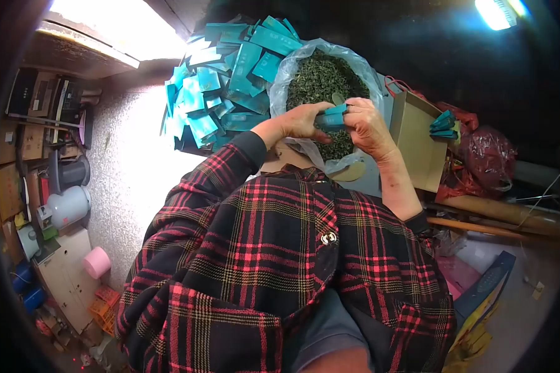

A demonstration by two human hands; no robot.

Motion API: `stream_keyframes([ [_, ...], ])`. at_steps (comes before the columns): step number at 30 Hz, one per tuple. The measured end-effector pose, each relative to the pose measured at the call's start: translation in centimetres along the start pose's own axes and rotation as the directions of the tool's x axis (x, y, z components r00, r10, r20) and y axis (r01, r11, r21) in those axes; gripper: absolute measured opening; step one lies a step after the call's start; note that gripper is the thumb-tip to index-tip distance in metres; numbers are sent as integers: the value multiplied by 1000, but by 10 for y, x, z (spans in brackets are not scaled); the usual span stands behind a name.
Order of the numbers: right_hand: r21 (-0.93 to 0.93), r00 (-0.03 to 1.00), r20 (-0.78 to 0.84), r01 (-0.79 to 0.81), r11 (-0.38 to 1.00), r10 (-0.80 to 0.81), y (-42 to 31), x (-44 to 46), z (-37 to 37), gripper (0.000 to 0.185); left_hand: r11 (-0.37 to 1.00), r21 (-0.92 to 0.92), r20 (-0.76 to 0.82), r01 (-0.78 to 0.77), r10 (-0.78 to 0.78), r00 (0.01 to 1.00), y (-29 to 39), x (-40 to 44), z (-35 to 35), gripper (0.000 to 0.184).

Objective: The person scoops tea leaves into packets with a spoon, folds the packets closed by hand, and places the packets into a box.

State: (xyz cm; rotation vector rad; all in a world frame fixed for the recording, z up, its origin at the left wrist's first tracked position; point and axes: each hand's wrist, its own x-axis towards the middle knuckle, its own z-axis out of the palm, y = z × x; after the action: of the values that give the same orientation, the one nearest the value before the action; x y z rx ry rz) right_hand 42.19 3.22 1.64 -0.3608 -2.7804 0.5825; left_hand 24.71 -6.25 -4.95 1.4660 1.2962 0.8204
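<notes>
My left hand and my right hand are both closed on a small teal packet, one at each end. The packet is held above a clear plastic bag of dark green dried leaves, which look like tea. A small rounded olive-coloured piece shows just above the packet, beside my right fingers; I cannot make out what it is. To the left of the bag lies a large heap of flat teal packets.
An open cardboard box stands right of the bag, with several teal packets at its right edge. Beyond it is a red plastic bag. On the far left are a pink bucket, orange crates and a white cabinet.
</notes>
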Motion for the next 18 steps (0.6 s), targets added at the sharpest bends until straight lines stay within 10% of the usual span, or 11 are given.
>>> stream_keyframes([
  [5, -94, 969, -37, 241, 966, -245, -12, 4, -18, 7, 990, -95, 146, -104, 117, 982, 1, -2, -5, 56],
  [8, -95, 962, 9, 272, 958, -272, -19, 1, -22, 7, 984, -133, 324, 118, -69, 943, 21, -7, -8, 42],
  [18, -132, 956, 11, 293, 947, -295, -18, -10, -22, 6, 991, -127, 334, 45, 0, 942, 10, -4, -6, 47],
])
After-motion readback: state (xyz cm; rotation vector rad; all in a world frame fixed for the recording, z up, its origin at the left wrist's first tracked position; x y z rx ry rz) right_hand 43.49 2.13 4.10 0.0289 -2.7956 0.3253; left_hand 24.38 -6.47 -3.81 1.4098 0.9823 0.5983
